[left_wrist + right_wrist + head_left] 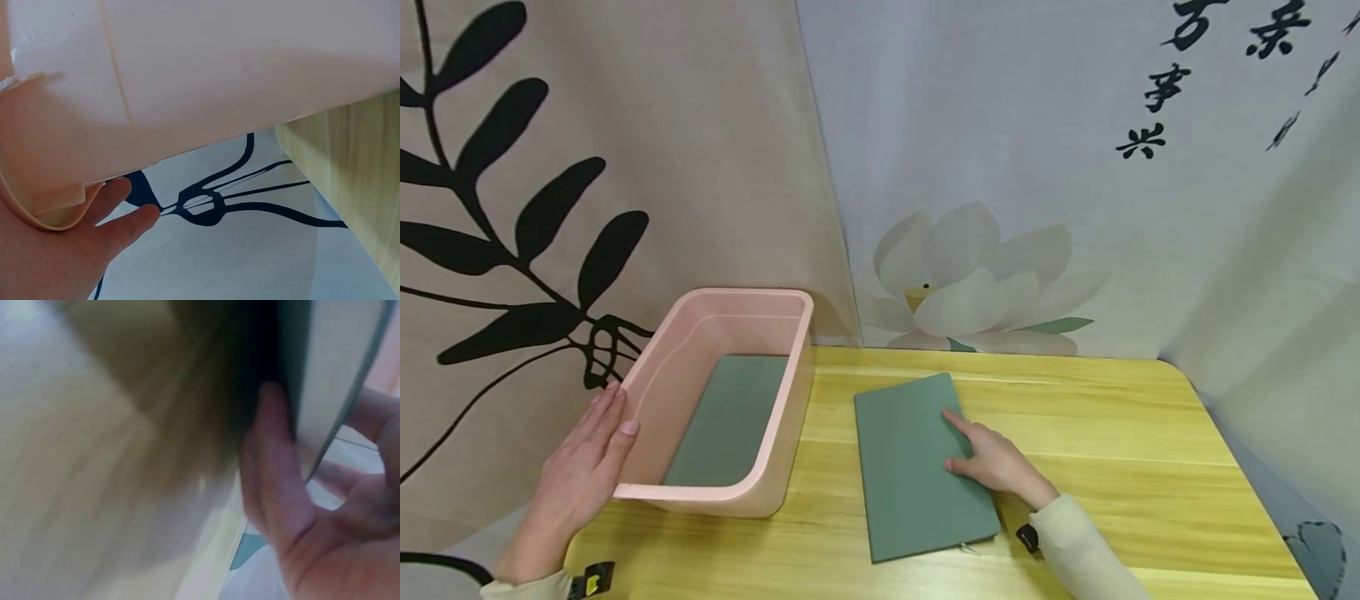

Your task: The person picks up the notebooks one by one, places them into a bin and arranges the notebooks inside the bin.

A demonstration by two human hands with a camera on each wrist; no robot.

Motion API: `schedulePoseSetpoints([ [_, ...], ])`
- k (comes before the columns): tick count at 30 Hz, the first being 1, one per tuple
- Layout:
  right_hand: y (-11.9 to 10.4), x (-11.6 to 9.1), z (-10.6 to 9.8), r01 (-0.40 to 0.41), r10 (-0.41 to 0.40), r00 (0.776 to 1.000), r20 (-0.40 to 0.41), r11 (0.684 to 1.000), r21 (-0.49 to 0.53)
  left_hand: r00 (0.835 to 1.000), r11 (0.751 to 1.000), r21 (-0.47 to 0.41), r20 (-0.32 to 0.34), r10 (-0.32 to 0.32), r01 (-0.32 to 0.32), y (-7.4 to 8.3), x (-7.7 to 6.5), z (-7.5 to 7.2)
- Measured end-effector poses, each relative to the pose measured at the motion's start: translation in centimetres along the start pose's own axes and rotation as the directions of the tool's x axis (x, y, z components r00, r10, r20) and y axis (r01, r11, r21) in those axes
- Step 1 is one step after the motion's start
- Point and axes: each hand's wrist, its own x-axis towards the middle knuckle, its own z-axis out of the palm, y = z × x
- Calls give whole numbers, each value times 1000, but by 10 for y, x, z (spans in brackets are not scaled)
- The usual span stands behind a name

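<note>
In the head view a green notebook (pixel 910 475) is over the wooden table. My right hand (pixel 1000 458) holds its right edge, thumb and index finger on the cover. Other fingers (pixel 275 475) go beneath it in the right wrist view, where the pale page edges show between the covers. To the left stands a pink plastic bin (pixel 790 417). My left hand (pixel 583 462) rests along its left rim with fingers straight; the left wrist view shows two fingers outside the wall. A flat green thing, like another notebook cover (pixel 730 425), lies on the bin's floor.
The wooden table (pixel 1112 467) extends to the right of the notebook. Behind it hangs a curtain (pixel 1000 167) printed with a lotus and dark writing; a leaf-patterned curtain (pixel 700 167) hangs at the left, close to the bin.
</note>
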Motion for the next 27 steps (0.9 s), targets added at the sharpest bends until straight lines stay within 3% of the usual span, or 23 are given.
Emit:
schedulePoseSetpoints([
  [7,18,-7,-5,148,-149,989,13,985,91,1000,1000,-2,9,-8,8,2,1,0],
  [11,23,-11,-5,172,-189,981,49,956,238,1000,1000,-8,9,-4,4,3,1,0],
  [15,20,-17,-6,145,-188,979,85,919,368,1000,1000,-9,14,-8,8,2,1,0],
  [22,9,-27,-6,118,-148,988,44,909,399,1000,1000,-4,21,-21,21,2,0,0],
  [27,4,-32,-5,126,-153,988,17,868,481,999,1000,-10,31,-25,25,2,-1,0],
])
